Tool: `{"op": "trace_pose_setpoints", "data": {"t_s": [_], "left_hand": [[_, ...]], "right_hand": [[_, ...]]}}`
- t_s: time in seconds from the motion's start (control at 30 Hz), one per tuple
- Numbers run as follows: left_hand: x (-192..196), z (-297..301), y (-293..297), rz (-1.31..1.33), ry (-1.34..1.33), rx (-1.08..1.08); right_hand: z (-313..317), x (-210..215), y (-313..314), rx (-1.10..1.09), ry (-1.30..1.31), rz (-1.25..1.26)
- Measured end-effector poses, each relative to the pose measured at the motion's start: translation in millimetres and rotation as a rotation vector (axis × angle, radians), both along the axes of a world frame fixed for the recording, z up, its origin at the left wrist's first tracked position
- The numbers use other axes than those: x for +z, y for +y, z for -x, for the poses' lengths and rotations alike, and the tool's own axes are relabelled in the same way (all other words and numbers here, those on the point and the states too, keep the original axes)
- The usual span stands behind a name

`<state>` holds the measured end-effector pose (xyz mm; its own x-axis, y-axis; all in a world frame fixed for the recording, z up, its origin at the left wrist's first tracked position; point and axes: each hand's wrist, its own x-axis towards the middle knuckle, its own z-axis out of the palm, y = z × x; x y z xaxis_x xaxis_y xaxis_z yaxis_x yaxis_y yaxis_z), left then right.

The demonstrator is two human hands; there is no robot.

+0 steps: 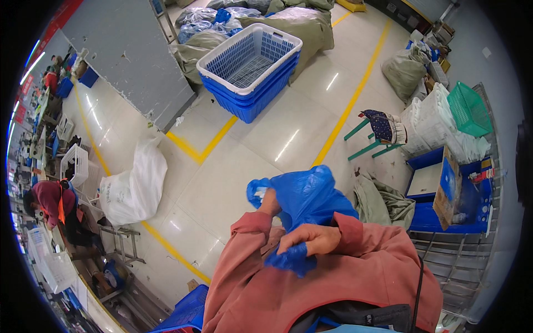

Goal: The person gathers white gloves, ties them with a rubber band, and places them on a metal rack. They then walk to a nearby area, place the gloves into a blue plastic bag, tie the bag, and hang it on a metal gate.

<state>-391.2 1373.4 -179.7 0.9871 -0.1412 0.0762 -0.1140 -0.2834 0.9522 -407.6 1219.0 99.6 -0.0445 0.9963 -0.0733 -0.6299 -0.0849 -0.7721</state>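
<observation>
At the left edge, a co-worker [49,198] in a dark red top bends beside a long cluttered bench; next comes a smooth grey partition [125,50] with chipped paint, in the upper left, above a slumped, creased white sack [136,186] bearing a greenish print too faint to read. Glossy pale floor tiles [244,152], crossed by yellow lines [215,144], fill the middle. At upper centre, a slatted white plastic crate [250,61] tops a stack of blue crates [244,108]. At lower centre, the left hand [271,203] reaches into the crinkled, shiny blue plastic bag [313,194]; its fingers are hidden, so their grip cannot be told. The right hand [313,240], near it, is clenched on a bunch of thin blue plastic [292,261]. Rightward lie rumpled grey-green cloth [383,202], a green-legged stool [380,127] under patterned fabric, bulging white sacks [438,122], a blue bin [472,205], a perforated green basket [471,109] and metal wire shelving [455,266] against a pale wall [494,53].
</observation>
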Motion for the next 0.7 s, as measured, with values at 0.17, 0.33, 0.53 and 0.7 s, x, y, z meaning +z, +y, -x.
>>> {"op": "trace_pose_setpoints", "data": {"t_s": [0.17,0.33,0.53,0.7], "left_hand": [[-2.3,5.5,32.5,-0.204,0.088,0.140],[73.7,43.5,68.7,-0.373,-0.049,0.640],[66.3,44.0,71.1,-0.644,0.544,0.719],[46.2,40.1,32.1,-0.003,0.757,0.948]], "right_hand": [[-62.6,-21.8,-13.6,-0.234,0.155,0.087],[-149.7,-50.8,-34.5,-0.517,0.341,-0.008],[-228.4,-69.1,-41.7,-0.409,0.483,-0.124],[-277.2,-68.0,-49.3,-0.492,0.492,-0.092]]}}
